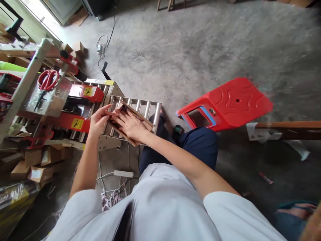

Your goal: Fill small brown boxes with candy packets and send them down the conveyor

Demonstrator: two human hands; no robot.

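Observation:
A shallow open cardboard box [132,142] lies at a slant on a short metal roller conveyor [156,115], in front of my body. Over its opening, my right hand [131,125] is laid flat with the fingers spread, hiding most of what is inside. My left hand [99,119] is at the box's left end, fingers stretched toward it and close to the right fingertips. I cannot tell whether the left fingers touch the box. Nothing shows in either hand.
Left of the box stands a machine with red parts [82,124]; red-handled scissors [48,80] lie on its frame. Cardboard boxes [32,159] are piled below. A red plastic stool [233,100] is at right. A power strip [123,173] with cables lies near my legs. Another person's foot [297,210] shows lower right.

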